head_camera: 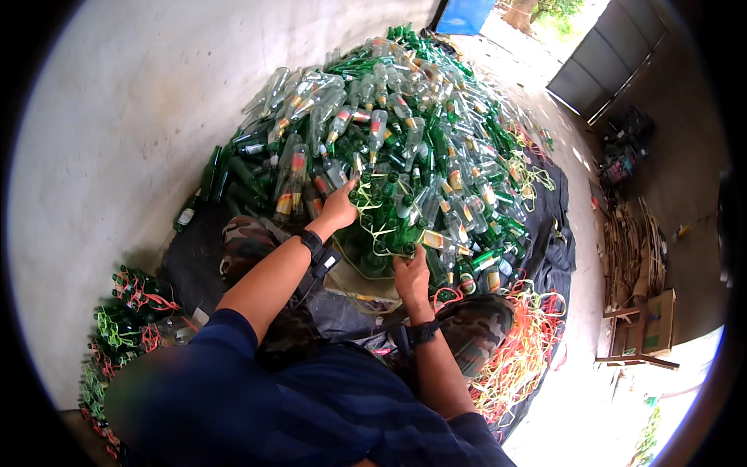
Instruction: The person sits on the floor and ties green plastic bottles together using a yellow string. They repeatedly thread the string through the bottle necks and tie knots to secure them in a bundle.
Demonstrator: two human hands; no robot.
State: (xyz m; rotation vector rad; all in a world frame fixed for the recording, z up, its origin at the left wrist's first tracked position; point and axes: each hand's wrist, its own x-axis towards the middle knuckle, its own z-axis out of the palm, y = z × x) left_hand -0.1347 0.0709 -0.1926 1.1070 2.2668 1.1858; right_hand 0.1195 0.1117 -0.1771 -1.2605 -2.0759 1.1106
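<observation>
Between my knees a bundle of green glass bottles (388,225) stands close together, mouths towards me. Yellow-green plastic strapping (380,232) zigzags around their necks. My left hand (340,205) is at the bundle's left side, fingers closed on the strapping by the outer necks. At the near right corner, my right hand (412,277) pinches the strapping beside a bottle mouth. A pale low block (359,287) shows under the bundle's near edge, with a loose strap loop hanging around it. The fingertips are partly hidden among the necks.
A large heap of loose green and clear bottles (379,122) rises ahead against the wall. Loose red and yellow strapping (519,350) is piled at right on a black sheet (548,204). Tied bottle bundles (140,286) stand at left. Flattened cardboard (633,257) leans farther right.
</observation>
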